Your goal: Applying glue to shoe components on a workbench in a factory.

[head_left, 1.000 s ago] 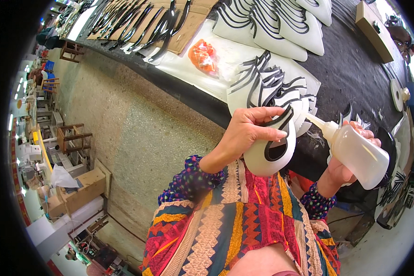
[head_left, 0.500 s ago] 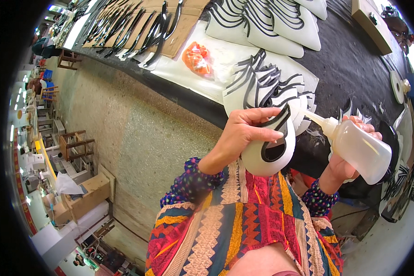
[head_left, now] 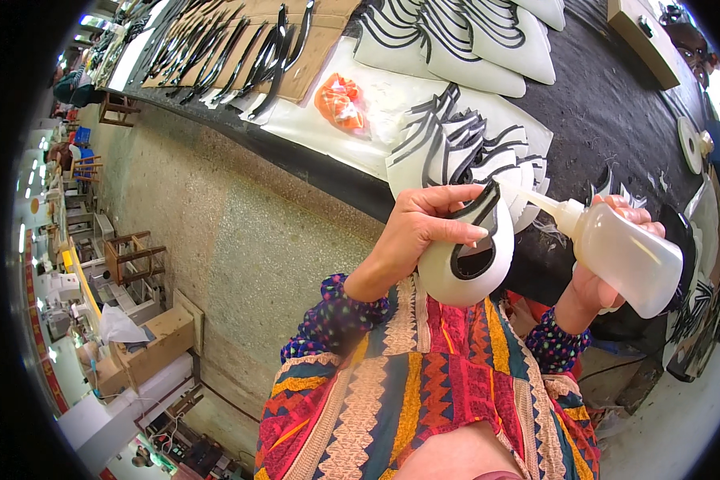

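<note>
My left hand (head_left: 430,230) pinches a white curved shoe-upper piece (head_left: 454,286) with black edging, thumb and fingers closed on its narrow upper end. The piece bends round into a loop, with a dark opening in its middle. In my right hand (head_left: 602,276) is a translucent squeeze bottle (head_left: 634,258), lying nearly on its side. Its long thin nozzle (head_left: 536,198) points left, the tip at or very near the black-edged upper end of the piece. Whether tip and edging touch, I cannot tell. Just beyond, a fanned stack of similar black-edged pieces (head_left: 456,144) lies on the table.
More white pieces (head_left: 488,52) lie in overlapping rows on the black table (head_left: 588,96). Black strips (head_left: 248,64) rest on brown cardboard at the far left, near an orange-and-white bundle (head_left: 341,102). A roll of tape (head_left: 688,146) sits at right. Wooden stools (head_left: 132,256) stand on the floor.
The nozzle tip has shifted slightly left, closer to the upper end of the piece. My left hand has tilted the piece a little. Both hands keep their hold.
</note>
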Demonstrator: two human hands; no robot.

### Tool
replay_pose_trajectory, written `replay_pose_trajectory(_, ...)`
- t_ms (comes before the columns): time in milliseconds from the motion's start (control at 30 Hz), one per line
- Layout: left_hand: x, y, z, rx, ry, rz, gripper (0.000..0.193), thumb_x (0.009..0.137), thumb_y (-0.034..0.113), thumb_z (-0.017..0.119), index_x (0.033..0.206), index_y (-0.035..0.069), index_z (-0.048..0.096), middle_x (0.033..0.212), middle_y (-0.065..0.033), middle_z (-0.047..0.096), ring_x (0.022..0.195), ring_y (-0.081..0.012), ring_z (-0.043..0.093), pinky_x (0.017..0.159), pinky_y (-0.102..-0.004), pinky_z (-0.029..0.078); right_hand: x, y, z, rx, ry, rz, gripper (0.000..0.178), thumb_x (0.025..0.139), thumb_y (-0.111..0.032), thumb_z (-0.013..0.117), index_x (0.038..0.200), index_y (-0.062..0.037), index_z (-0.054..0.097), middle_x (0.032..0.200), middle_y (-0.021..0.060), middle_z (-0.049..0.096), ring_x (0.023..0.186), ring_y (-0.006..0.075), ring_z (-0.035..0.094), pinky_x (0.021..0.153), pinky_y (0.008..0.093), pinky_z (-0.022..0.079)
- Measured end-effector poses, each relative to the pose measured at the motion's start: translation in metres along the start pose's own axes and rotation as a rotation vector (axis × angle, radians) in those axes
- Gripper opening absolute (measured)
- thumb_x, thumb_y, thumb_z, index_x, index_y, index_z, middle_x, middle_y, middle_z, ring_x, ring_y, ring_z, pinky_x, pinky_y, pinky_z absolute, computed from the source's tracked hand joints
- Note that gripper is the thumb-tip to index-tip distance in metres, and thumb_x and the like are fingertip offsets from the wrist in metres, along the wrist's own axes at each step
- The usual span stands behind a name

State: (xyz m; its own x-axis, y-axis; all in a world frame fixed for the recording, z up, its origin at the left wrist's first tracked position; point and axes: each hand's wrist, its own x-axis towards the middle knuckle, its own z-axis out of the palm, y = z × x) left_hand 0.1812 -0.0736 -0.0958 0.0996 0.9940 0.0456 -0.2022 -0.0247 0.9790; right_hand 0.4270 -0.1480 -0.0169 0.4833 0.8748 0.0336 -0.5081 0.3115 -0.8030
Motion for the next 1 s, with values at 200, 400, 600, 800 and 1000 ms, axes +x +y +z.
replay_pose_trajectory(200,0.025,0.031,-0.025,-0.283,-0.2,-0.296,0.036,0.066,0.004,0.07,0.098,0.0,0.055,0.08,-0.0016,0.058,0.073,-0.0068,0.053,0.064,-0.0209,0.044,0.026,0.028,0.031,0.161,0.019,-0.078,0.069,0.074,-0.03,0.063,0.121,0.0096,0.032,0.127,0.0206,0.036,0.123,0.0335,0.027,0.104,0.0419,0.021)
replay_pose_trajectory(400,0.045,0.054,-0.081,-0.474,-0.073,-0.477,0.038,0.064,-0.002,0.069,0.099,-0.006,0.052,0.075,-0.006,0.059,0.064,-0.0086,0.056,0.058,-0.0188,0.044,0.066,0.096,0.105,0.2,-0.264,-0.083,0.08,0.066,-0.038,0.068,0.122,0.0075,0.033,0.125,0.0204,0.038,0.12,0.0345,0.031,0.104,0.0455,0.019)
replay_pose_trajectory(600,0.036,0.09,-0.112,-0.368,0.052,-0.428,0.036,0.065,-0.002,0.068,0.098,-0.006,0.053,0.077,-0.007,0.06,0.067,-0.0083,0.057,0.059,-0.0176,0.046,0.051,0.111,0.149,-0.043,-0.235,-0.148,0.088,0.056,-0.053,0.071,0.119,0.0003,0.039,0.118,0.0115,0.045,0.113,0.0314,0.041,0.097,0.0448,0.031)
replay_pose_trajectory(800,0.034,0.108,-0.122,-0.296,0.099,-0.414,0.037,0.065,-0.004,0.067,0.099,-0.008,0.053,0.082,-0.0099,0.061,0.069,-0.0099,0.058,0.063,-0.0193,0.047,0.046,0.12,0.17,-0.15,-0.525,-0.297,0.089,0.052,-0.056,0.072,0.117,-0.008,0.036,0.107,0.0081,0.044,0.103,0.0295,0.046,0.092,0.0445,0.037)
replay_pose_trajectory(1000,0.035,0.112,-0.127,-0.344,0.116,-0.415,0.043,0.065,-0.005,0.066,0.105,-0.009,0.051,0.087,-0.012,0.061,0.07,-0.0113,0.058,0.064,-0.0207,0.048,0.05,0.125,0.179,-0.152,-0.652,-0.358,0.088,0.042,-0.054,0.076,0.109,-0.0085,0.039,0.1,0.0081,0.049,0.097,0.0289,0.05,0.086,0.0429,0.044)
